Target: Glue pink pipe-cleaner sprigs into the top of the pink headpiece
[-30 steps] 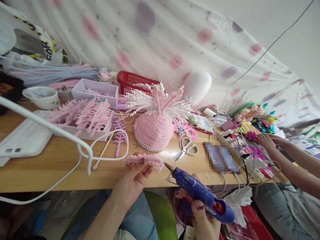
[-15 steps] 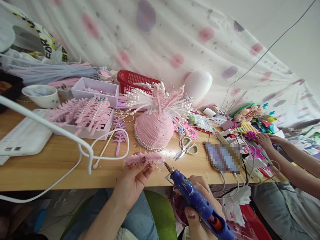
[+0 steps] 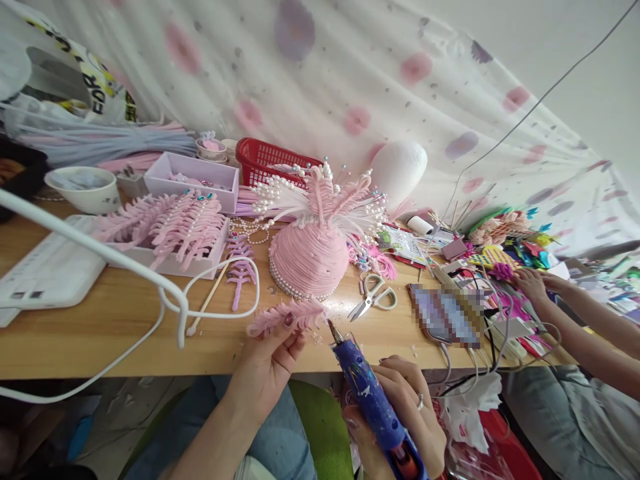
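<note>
Between thumb and fingers, my left hand (image 3: pixel 270 360) pinches a pink feather-shaped chenille piece (image 3: pixel 285 315) above the table's front edge. My right hand (image 3: pixel 400 407) is wrapped round a blue glue gun (image 3: pixel 367 393), whose metal nozzle points up at the right end of the pink piece. Whether the nozzle touches it I cannot tell. Just behind stands a pink yarn-wound dome (image 3: pixel 309 260) with a pearl band at its base and pink plumes and pearl sprays on top. Scissors (image 3: pixel 373 297) lie open to its right.
Finished pink plumes (image 3: pixel 185 227) fill a box at left, near a purple plume (image 3: pixel 241 273) and a wooden stick (image 3: pixel 210 300). A thick white cable (image 3: pixel 125 270) loops across the left foreground. A phone (image 3: pixel 445 313) and cords lie right, beside another person's hands (image 3: pixel 533 283).
The glue gun has swung more upright and shifted a little left, with its nozzle still by the piece's right end. The pink piece has tilted slightly, its right end higher.
</note>
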